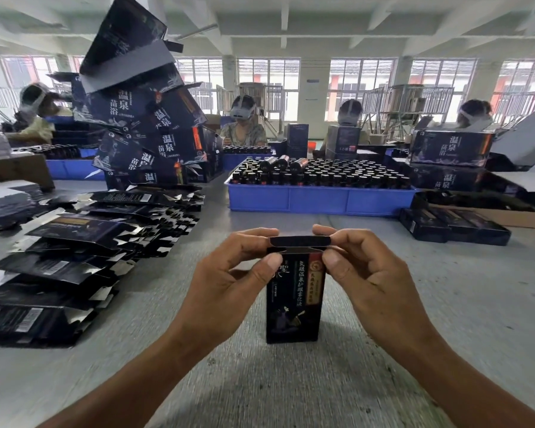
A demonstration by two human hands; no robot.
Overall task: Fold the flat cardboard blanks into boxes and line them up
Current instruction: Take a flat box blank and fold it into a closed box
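Observation:
A small black box (292,307) with gold lettering stands upright on the grey table in the middle of the view. My left hand (229,273) pinches its top left corner between thumb and fingers. My right hand (362,267) pinches the top right corner the same way. Between my fingertips the top flap (300,241) is bent over the opening. Flat black blanks (74,264) lie fanned out in overlapping rows on the table to the left.
A blue tray (318,200) of dark bottles sits behind the box. A tall leaning stack of large dark boxes (142,118) rises at the back left. Finished small boxes (454,225) lie at the right. Several people sit across the table.

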